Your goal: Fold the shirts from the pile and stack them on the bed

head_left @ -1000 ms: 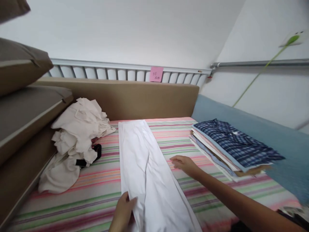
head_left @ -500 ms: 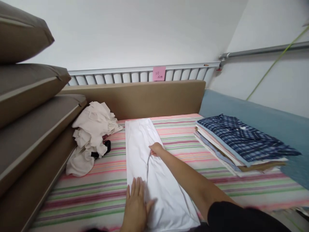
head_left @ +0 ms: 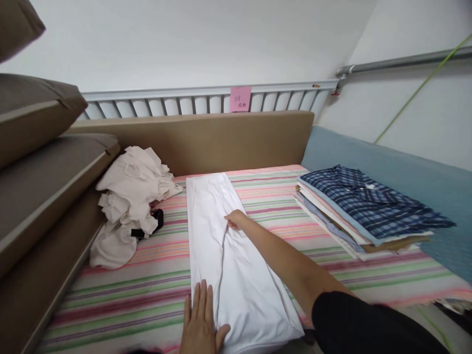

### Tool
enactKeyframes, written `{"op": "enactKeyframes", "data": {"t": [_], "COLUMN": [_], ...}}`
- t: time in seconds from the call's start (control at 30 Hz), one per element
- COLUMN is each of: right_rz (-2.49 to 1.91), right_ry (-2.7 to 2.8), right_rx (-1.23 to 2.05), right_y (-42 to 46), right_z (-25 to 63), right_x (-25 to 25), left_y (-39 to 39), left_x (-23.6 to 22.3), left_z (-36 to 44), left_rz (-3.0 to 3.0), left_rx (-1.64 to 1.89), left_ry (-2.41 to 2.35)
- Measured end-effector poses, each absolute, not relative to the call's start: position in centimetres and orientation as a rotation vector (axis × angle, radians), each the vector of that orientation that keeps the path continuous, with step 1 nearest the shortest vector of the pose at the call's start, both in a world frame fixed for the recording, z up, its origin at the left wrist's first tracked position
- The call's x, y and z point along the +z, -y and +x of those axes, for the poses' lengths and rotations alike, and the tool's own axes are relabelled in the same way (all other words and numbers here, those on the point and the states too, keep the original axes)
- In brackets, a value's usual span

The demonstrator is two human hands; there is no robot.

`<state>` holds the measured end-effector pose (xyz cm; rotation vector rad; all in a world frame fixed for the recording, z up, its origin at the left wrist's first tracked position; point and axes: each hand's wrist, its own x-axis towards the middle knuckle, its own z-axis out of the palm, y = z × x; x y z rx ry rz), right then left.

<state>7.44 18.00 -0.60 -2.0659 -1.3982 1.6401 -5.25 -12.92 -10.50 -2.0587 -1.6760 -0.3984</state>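
Our left hand (head_left: 201, 322) lay wide open, fingers spread, at the near left edge of a folded white cloth (head_left: 247, 290), at about 7 o'clock with the cloth as the dial's centre and the top of our view as noon. Our right hand (head_left: 235, 219) reached in to 12 o'clock, thumb and fingers narrowed in a pinch on the cloth's lengthwise fold.

The cloth stretched away from us, long and layered, on a striped sheet (head_left: 129, 295). We judged it light, soft and limp, not fragile but quick to wrinkle, and its smooth weave might let the layers slide over one another. The best holds looked to be the fold edge, pinched through the layers, and the corners at the far and near ends, with a flat palm as a steady.

At 10 o'clock, a rumpled cream heap (head_left: 134, 179) sat beside the stacked cushions (head_left: 62, 169). At 2 o'clock lay a pile of folded clothes (head_left: 332, 214), topped by a blue plaid shirt (head_left: 391, 211) whose small white tag (head_left: 369, 187) was too small for us to read.

At 12 o'clock, a pink note (head_left: 240, 98) on the radiator (head_left: 201, 104) bore handwriting that looked like "311"; we could not make out the line below. We saw no brand we could read.
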Motion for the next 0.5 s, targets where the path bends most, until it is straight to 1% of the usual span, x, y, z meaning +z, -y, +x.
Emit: {"op": "enactKeyframes", "data": {"t": [0.13, 0.27, 0.4, 0.5], "right_rz": [-2.045, -2.061, -2.019, -1.931], "right_ry": [1.457, 1.54, 1.674, 1.806], "right_rx": [1.605, 1.501, 1.327, 1.119], "right_y": [-18.7, -19.0, -18.6, -17.1], "right_z": [7.1, 7.2, 7.4, 7.5], "right_x": [-0.4, -0.8, -0.6, 0.2], "left_y": [13.2, 13.2, 13.3, 13.5], "left_x": [-10.0, -9.2, -8.8, -8.6], "left_z": [-4.9, -4.7, -4.8, -4.8], "left_rz": [-2.072, -2.096, -2.107, -2.121], "left_rx": [-0.383, -0.369, -0.348, -0.331], "left_ry": [1.744, 1.734, 1.724, 1.764]}}
